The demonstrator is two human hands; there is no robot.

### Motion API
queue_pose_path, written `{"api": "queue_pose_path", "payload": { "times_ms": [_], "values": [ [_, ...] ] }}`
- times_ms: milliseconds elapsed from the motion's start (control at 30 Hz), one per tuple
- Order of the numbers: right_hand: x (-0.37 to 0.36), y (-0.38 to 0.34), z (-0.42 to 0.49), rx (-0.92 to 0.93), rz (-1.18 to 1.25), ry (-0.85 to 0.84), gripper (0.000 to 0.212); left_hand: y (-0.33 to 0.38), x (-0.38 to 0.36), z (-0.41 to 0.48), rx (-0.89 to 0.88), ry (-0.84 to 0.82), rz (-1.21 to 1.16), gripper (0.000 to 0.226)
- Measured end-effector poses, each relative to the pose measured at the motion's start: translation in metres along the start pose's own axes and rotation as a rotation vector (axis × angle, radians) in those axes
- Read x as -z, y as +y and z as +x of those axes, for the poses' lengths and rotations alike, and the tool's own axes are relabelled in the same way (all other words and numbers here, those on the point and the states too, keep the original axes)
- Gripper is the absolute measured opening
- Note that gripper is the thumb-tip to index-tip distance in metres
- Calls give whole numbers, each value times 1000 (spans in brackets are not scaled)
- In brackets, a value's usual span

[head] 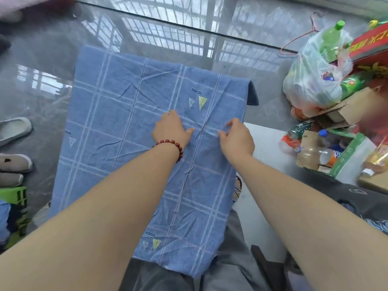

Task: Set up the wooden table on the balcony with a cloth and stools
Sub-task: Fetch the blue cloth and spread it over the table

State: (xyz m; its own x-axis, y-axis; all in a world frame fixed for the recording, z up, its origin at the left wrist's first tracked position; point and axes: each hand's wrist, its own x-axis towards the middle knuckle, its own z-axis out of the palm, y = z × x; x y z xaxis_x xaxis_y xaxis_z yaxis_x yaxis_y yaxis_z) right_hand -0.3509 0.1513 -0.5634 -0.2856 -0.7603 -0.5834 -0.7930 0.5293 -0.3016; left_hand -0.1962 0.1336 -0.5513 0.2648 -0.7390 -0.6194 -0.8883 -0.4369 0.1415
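- Blue checked cloth (130, 127) with pale lines and small leaf prints, spread over a raised surface in the middle of the view. Far edge hanging down toward the floor, near edge falling over the person's grey trousers (231, 259).
- Surface under the cloth fully covered, so not possible to tell what it is made of.
- Left hand (171, 130) laid palm down on the cloth near its middle, with a bracelet of dark red beads (170, 143) at the wrist. Fingers stretched forward and close together, thumb out to the right. Nothing held, only pressing on the fabric.
- Right hand (238, 138) just beside the left one, near the right edge of the cloth. Thumb and forefinger closed narrow on a small ridge of the fabric, the other fingers curled behind them.
- Between the two hands, a long crease running down the cloth toward the person.
- On the right, apart from the cloth: a pale plastic bag (310, 80) with a green bottle (331, 36) standing out of its top, a red carton (369, 43) and open cardboard boxes (344, 110) with several drink bottles among them.
- On the left, a grey slipper (14, 129) and a beige shoe (14, 162) on the glossy grey floor (52, 49), with window bars mirrored in the tiles.
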Motion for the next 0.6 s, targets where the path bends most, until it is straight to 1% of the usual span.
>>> {"api": "queue_pose_path", "payload": {
  "times_ms": [100,167,233,300,367,467,600],
  "values": [
    [12,4,15,-16,-277,67,50,23,-4,5,82,14,9,73],
    [14,6,23,-66,-280,28,56,31,-5,13,135,8,11,71],
    [12,6,28,-95,-209,-29,52,34,-4,21,159,-12,18,61],
    [13,6,30,-104,-146,-61,49,36,-4,26,125,-38,37,42],
    [15,6,31,-92,-131,-82,46,38,-6,25,81,-45,61,25],
    [19,8,32,-75,-122,-100,38,36,-10,24,26,-51,69,20],
    [25,15,34,-8,-108,-97,21,35,-9,22,-14,-84,59,14]
  ]
}}
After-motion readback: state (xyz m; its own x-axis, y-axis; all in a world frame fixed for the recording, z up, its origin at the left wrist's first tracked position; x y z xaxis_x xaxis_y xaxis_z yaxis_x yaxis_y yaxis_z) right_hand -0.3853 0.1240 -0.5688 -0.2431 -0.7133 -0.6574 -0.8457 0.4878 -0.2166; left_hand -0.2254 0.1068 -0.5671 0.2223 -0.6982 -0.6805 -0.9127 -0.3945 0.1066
